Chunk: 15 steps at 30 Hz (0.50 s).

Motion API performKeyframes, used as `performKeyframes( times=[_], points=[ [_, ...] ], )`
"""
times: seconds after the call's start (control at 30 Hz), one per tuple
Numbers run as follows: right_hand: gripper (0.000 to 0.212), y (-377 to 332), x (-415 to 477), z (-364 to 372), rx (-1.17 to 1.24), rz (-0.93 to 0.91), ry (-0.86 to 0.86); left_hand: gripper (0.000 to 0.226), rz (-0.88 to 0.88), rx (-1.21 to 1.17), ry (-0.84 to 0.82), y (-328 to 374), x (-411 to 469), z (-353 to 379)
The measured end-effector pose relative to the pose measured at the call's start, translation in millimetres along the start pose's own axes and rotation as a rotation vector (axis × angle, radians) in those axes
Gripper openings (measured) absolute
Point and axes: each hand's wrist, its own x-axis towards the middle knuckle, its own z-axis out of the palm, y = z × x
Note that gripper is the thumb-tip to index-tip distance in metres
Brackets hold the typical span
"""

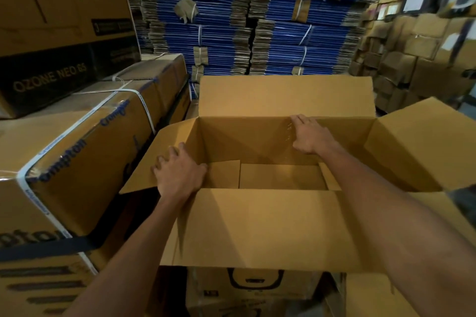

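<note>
A large open cardboard box (257, 226) stands in front of me with all its top flaps folded outward, and it holds nothing. My left hand (177, 172) grips the box's left rim, fingers curled over the left flap and thumb inside the wall. My right hand (309, 135) reaches across the opening, its fairly straight fingers pressing against the top of the far wall where the far flap folds up.
Strapped printed cartons (77, 152) are stacked close on the left, with a black-banded carton (51, 80) behind them. Tall bundles of flattened blue boxes (231, 20) fill the back. Brown cartons (412, 54) line the right. Another printed carton (255, 288) sits under the open box.
</note>
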Motion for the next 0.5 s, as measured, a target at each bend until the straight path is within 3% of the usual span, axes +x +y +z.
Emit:
performKeyframes(
  times=[0.1, 0.2, 0.4, 0.5],
  points=[
    [0.067, -4.0, -27.2, 1.6, 0.140, -0.009, 0.056, 0.064, 0.005, -0.058, 0.101, 1.7, -4.1, -2.0],
    [0.042, -3.1, -72.0, 1.1, 0.253, 0.057, 0.117, 0.021, 0.112, -0.326, 0.315, -0.5, -17.0, -4.6],
    [0.018, 32.4, -166.9, 1.5, 0.277, 0.064, 0.526, 0.021, 0.575, -0.402, 0.513, -29.0, -60.8, -2.3],
    [0.017, 63.4, -201.4, 9.2, 0.226, 0.084, 0.704, 0.013, 0.622, -0.359, 0.574, -47.3, -75.2, 6.7]
  ],
)
